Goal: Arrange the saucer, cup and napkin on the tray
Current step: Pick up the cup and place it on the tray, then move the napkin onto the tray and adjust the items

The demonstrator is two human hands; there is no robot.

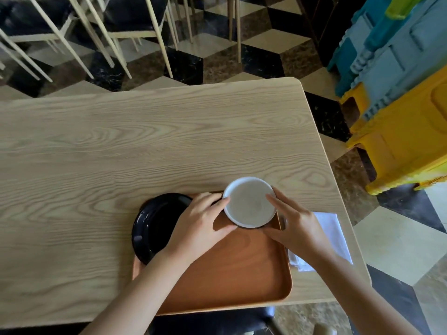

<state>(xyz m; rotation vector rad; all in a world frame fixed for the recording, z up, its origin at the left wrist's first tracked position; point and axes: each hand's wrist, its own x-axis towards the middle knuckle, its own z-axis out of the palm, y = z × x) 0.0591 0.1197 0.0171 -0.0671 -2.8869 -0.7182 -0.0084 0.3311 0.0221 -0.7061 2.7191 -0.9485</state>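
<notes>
A light, grain-patterned wooden table (150,141) carries a rectangular orange-brown wooden tray (242,269) with rounded corners, set at the near edge in front of the person.

A round white cup with a pale grey interior (249,201), seen from above, sits over the tray's far right corner. Whether its base is resting on the tray or held just above it cannot be determined from this view.

The left hand (198,226) grips the cup's left side: the fingertips lie against the white rim on the far left, and the thumb presses the wall lower down, near the tray floor. The right hand (297,226) grips the opposite side, fingers touching the rim at the right and the thumb curling beneath toward the cup's near edge. The cup thus lies between the two hands, slightly ahead of both palms.

A round, glossy black saucer (154,226) occupies the tray's left end, its left edge overhanging the tray's rim. The left wrist and forearm cross above its right portion.

A folded white cloth napkin (331,235) lies flat on the table just beside the tray's right edge, off the tray, partly hidden by the right forearm.
</notes>
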